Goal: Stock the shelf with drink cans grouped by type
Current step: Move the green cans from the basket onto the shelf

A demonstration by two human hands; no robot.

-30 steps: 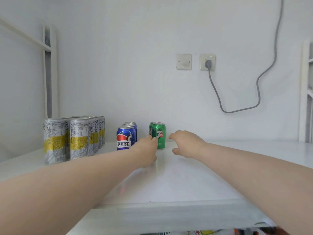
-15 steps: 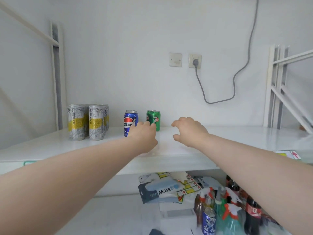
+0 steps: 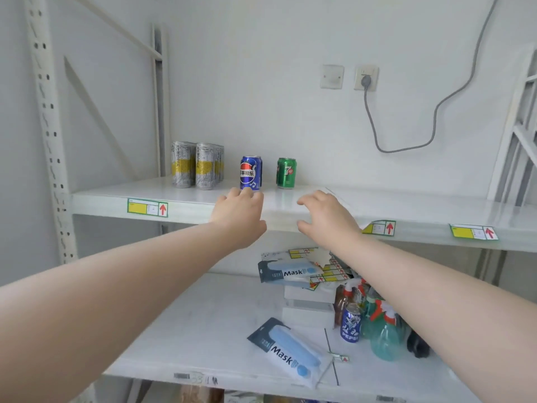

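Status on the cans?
Left grip open, empty, near blue can. Right grip open, empty. Green can beside it, both upright on shelf. Nothing blocking.

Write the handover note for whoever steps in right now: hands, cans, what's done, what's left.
Left hand: open, empty, over the front edge of the upper shelf, in front of the blue Pepsi can.
Right hand: open, empty, beside it.
Done: on the upper shelf, silver-and-yellow cans grouped at left, then the blue Pepsi can, then the green 7up can, all upright, gaps between types.
Left: a loose Pepsi can stands on the lower shelf among spray bottles. Move it up beside the blue Pepsi can, then check the clutter for other cans.
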